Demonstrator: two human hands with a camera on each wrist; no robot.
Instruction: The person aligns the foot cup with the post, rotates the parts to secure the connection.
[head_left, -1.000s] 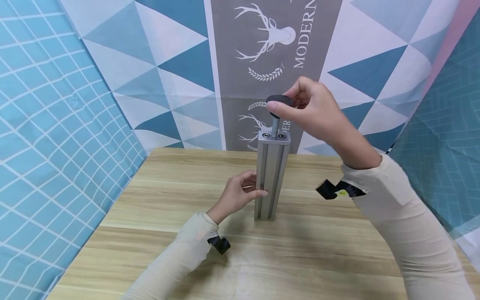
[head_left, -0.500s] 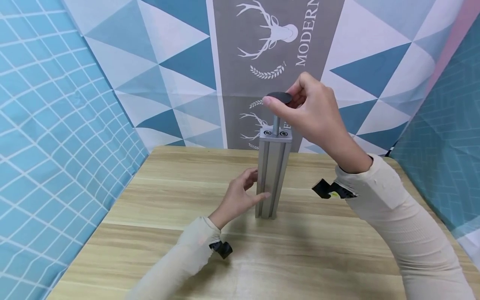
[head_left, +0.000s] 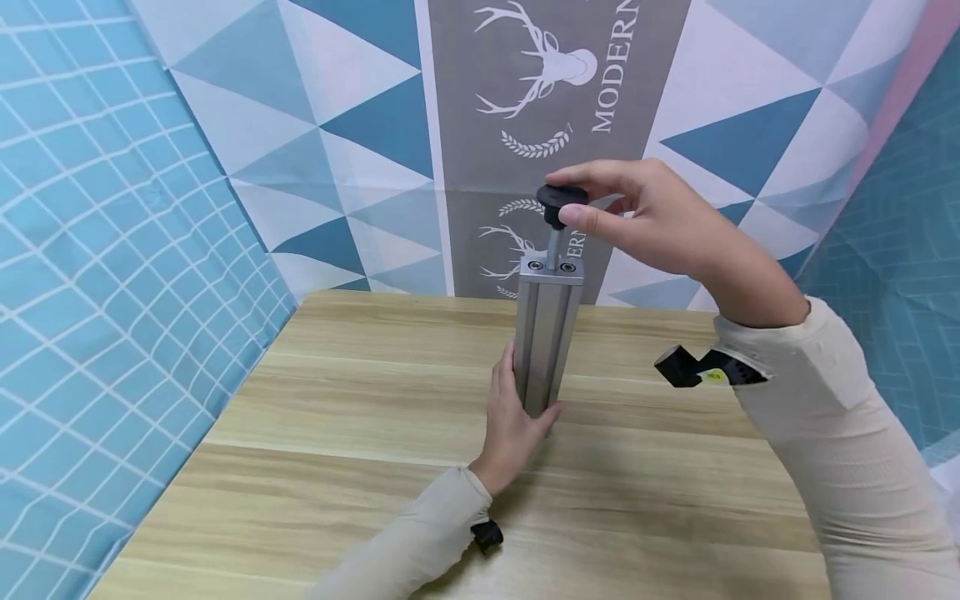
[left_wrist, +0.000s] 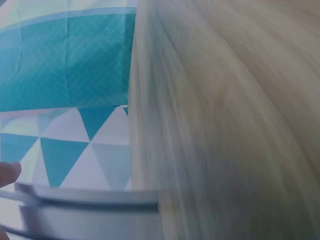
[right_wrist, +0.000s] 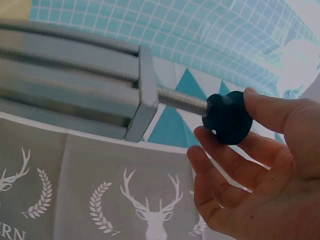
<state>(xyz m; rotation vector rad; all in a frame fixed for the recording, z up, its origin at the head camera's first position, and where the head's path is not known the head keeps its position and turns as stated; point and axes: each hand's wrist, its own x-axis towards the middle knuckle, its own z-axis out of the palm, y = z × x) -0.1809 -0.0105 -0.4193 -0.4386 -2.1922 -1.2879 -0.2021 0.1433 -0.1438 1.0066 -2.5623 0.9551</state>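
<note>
A silver aluminium profile stands upright on the wooden table. From its top plate, which has two bolts, rises the threaded stem of a black levelling foot. My right hand pinches the foot's disc at its edge, thumb on one side and fingers on the other. Low on the profile, my left hand holds it, fingers along the left side and thumb across the bottom front. The left wrist view shows the profile blurred, with one fingertip above it.
The wooden table reaches back to a patterned cloth wall with triangles and deer heads. Blue gridded cloth hangs on the left, teal cloth on the right. Small black wrist cameras stick out from the sleeves.
My left hand has slid down and right to the profile's base. My right hand has swung its wrist to the right and shifted its fingers on the foot's disc.
</note>
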